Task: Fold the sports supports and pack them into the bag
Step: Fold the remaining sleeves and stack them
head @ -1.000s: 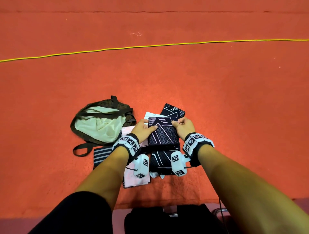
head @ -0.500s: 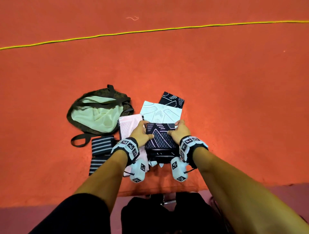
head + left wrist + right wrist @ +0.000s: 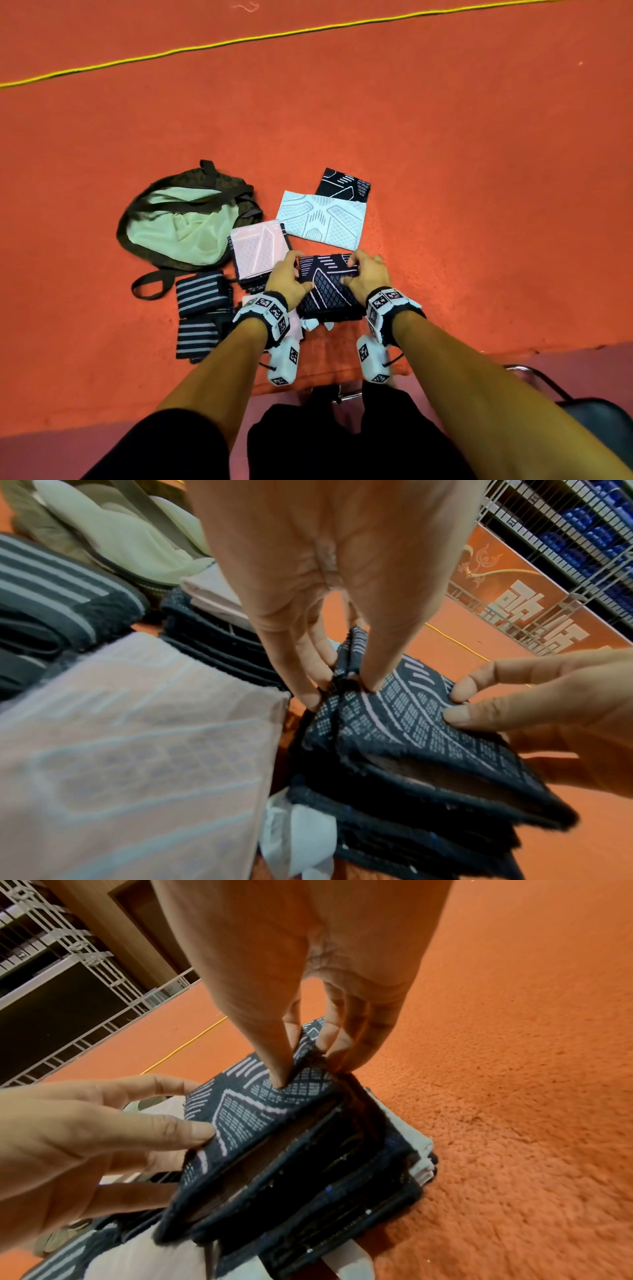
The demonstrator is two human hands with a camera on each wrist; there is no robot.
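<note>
A dark navy patterned support (image 3: 327, 287) lies folded over on a stack near me. My left hand (image 3: 287, 279) pinches its left edge between thumb and fingers (image 3: 342, 680). My right hand (image 3: 364, 274) pinches its right edge (image 3: 308, 1066). The olive bag (image 3: 178, 219) with pale green lining lies open to the left. A pink support (image 3: 258, 250), a white support (image 3: 322, 217) and another navy support (image 3: 344, 183) lie flat beyond the hands. Two grey-striped wraps (image 3: 202, 294) lie beside the bag's strap.
The floor is orange carpet (image 3: 479, 205). A yellow cord (image 3: 274, 34) runs across it far ahead. A dark chair (image 3: 599, 414) stands at my right. My knees in black fill the lower edge. A fence and blue seats (image 3: 582, 534) show in the left wrist view.
Both hands have drawn the navy support's far edge toward me, folding it over onto the stack. This uncovered the white and pink supports behind. The view has tilted down.
</note>
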